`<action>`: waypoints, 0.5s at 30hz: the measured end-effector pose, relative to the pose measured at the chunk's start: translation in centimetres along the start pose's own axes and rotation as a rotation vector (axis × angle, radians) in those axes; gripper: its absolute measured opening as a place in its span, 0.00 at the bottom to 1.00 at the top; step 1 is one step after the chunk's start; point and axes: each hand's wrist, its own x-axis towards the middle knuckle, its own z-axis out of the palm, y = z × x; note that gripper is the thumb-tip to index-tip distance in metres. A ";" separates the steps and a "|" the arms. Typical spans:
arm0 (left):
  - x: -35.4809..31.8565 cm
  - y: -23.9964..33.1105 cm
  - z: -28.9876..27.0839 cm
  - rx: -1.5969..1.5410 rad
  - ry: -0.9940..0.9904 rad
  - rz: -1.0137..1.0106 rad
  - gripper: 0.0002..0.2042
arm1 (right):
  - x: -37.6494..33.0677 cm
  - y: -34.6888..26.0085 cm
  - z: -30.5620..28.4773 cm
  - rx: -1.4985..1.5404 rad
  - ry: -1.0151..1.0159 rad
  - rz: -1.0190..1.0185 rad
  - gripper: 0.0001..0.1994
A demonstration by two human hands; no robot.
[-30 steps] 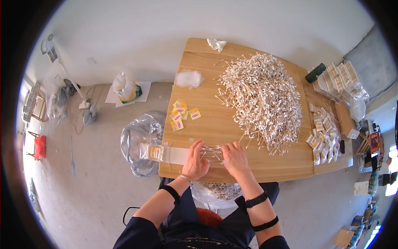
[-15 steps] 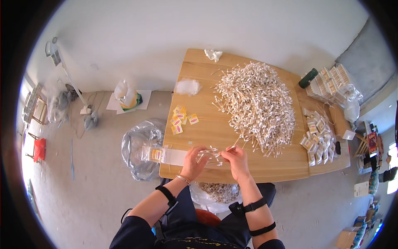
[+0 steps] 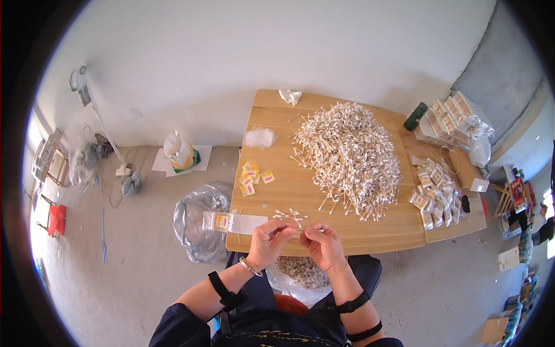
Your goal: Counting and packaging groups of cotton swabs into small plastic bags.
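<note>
Near the table's front edge, my left hand (image 3: 269,242) and my right hand (image 3: 324,246) are almost touching. Both have their fingers pinched together on a few thin cotton swabs (image 3: 299,231) that span the gap between them; my fingers hide most of these. Just beyond, a small loose bunch of cotton swabs (image 3: 291,215) lies on the wood. Beside my left hand is a white strip (image 3: 250,224), with a clear packet of swabs (image 3: 219,221) carrying a yellow label at its left end. A large heap of cotton swabs (image 3: 350,159) covers the table's middle and right.
Yellow-and-white cards (image 3: 250,176) and clear bags (image 3: 259,137) lie on the table's left side. Filled packets (image 3: 436,194) are piled at the right, below stacked packs (image 3: 454,118) and a green cylinder (image 3: 415,116). A big clear plastic bag (image 3: 199,243) sits on the floor left.
My hands have come nearer to me and closer together, now pinching swabs between them. The small bunch now lies beyond my fingers. The whole view has shifted slightly.
</note>
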 end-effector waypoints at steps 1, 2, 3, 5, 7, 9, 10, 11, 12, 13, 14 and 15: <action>-0.2 0.1 0.0 -0.060 0.011 -0.072 0.07 | -0.2 0.1 0.0 -0.038 0.003 -0.018 0.04; -0.4 0.2 0.1 -0.060 0.010 -0.069 0.07 | -0.4 0.3 -0.1 -0.076 0.009 -0.036 0.04; -0.6 0.2 0.2 -0.089 0.023 -0.078 0.07 | -0.7 0.5 0.0 -0.076 0.007 -0.039 0.04; -0.8 0.5 0.3 -0.117 0.036 -0.087 0.07 | -1.2 1.0 0.3 -0.183 0.020 -0.055 0.03; -0.9 0.8 0.5 -0.081 0.085 -0.082 0.08 | -1.6 1.1 1.0 -0.396 0.028 -0.111 0.04; -0.8 1.0 0.7 -0.082 0.103 -0.084 0.09 | -2.0 1.1 1.6 -0.609 0.033 -0.167 0.05; -0.7 1.0 0.8 -0.085 0.122 -0.089 0.10 | -2.1 1.2 1.8 -0.791 0.039 -0.262 0.05; -0.8 1.0 0.8 -0.085 0.120 -0.088 0.10 | -2.3 1.2 1.8 -0.974 0.046 -0.358 0.05; -0.8 0.9 0.9 -0.095 0.122 -0.098 0.10 | -2.3 1.2 1.8 -0.973 0.046 -0.359 0.05; -0.8 0.7 1.0 -0.104 0.125 -0.108 0.10 | -2.4 1.2 1.7 -0.992 0.043 -0.385 0.05; -0.8 0.6 1.0 -0.103 0.123 -0.108 0.10 | -2.4 1.2 1.7 -1.010 0.039 -0.412 0.04; -0.9 0.5 1.0 -0.106 0.085 -0.138 0.09 | -2.4 1.2 1.5 -1.009 0.039 -0.414 0.04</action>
